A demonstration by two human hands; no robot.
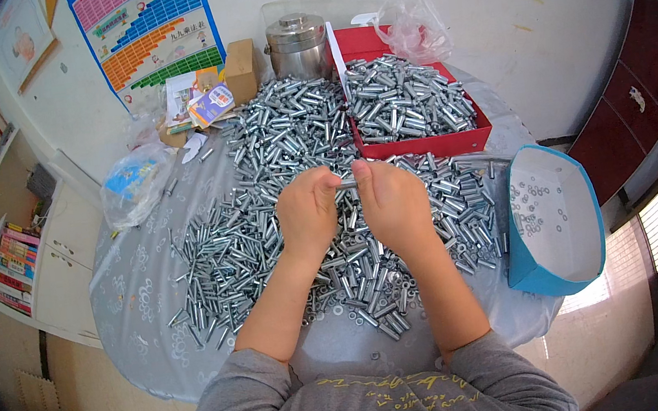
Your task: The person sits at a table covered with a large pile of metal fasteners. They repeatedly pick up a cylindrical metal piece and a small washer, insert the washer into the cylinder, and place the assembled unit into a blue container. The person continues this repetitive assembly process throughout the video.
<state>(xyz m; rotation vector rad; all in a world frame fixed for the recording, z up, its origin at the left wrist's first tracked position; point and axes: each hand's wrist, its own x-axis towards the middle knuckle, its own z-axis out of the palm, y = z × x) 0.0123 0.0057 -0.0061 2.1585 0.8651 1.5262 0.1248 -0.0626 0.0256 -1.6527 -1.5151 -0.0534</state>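
Observation:
My left hand (307, 212) and my right hand (397, 204) are raised over the middle of the table, thumbs up and fingers curled in. Between them they grip a silvery metal expansion bolt (348, 182), one end in each hand; its ends are hidden by my fingers. Below and around my hands spreads a heap of loose metal sleeves (290, 120). Thinner bolts (216, 256) lie on the left side of it. Small washers (392, 281) are scattered among the pieces nearest me.
A red box (428, 145) full of metal pieces stands at the back. At the right edge, a blue box (555, 272) holds several small rings. A steel pot (298, 49), a cardboard box (241, 70) and a plastic bag (136, 184) are along the far and left sides.

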